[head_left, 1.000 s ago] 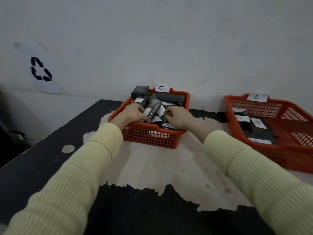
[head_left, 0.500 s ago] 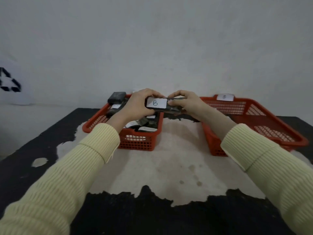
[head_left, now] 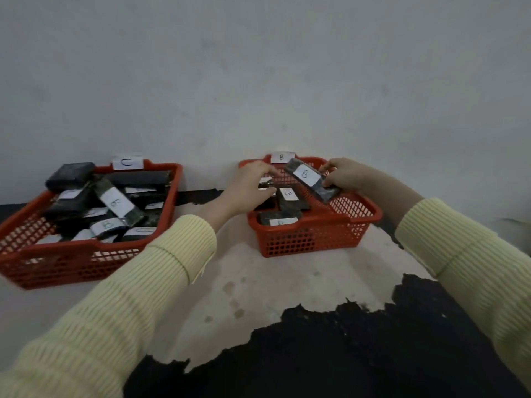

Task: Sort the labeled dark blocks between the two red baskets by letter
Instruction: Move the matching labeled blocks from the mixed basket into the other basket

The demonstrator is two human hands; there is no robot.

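The right hand point(head_left: 349, 176) pinches a B-labelled block point(head_left: 311, 183) by its far end, tilted above the B basket point(head_left: 316, 234). The left hand point(head_left: 253, 185) hovers beside it with fingers spread, gripping nothing. The C basket point(head_left: 71, 254) sits well apart on the surface point(head_left: 244, 285), piled with mixed blocks. Likely risks: the one-ended grip slips, or the block lands askew on those below and covers their labels.
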